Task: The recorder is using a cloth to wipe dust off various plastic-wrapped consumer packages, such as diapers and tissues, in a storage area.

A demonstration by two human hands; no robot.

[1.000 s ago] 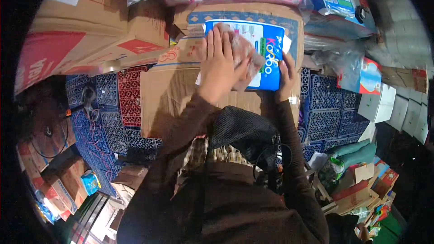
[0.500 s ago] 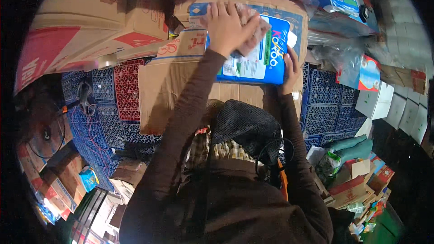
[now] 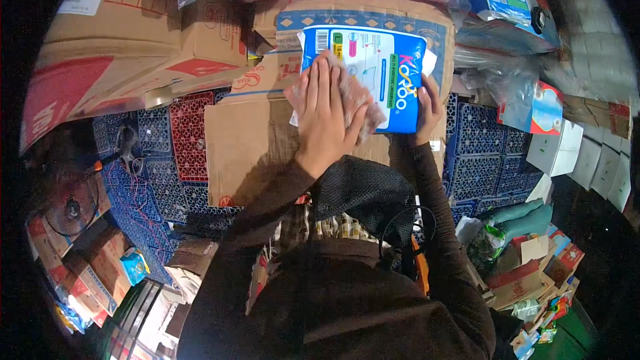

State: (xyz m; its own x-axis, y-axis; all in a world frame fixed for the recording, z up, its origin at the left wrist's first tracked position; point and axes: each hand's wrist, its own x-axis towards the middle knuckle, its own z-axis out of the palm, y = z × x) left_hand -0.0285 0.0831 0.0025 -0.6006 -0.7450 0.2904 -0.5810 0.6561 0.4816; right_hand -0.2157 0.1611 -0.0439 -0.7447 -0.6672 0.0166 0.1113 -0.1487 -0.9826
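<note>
One blue packet [image 3: 380, 73]; two hands [image 3: 327, 117]

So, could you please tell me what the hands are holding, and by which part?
The right hand grips the blue-and-white plastic package at its lower right edge. The left hand presses a crumpled cloth flat against the package's front.

Left hand [image 3: 327, 117] flat, fingers spread, right hand [image 3: 428, 108] in curled grip, both arms outstretched

pack [image 3: 383, 73]: blue-and-white plastic package, flat, printed face up, glossy
pack place: lies on top of a brown cardboard box [image 3: 267, 140], long side running away from the person
cloth [image 3: 353, 97]: pinkish-brown rag, crumpled, thin, pressed flat on the pack's lower left part, partly covered by fingers
</note>
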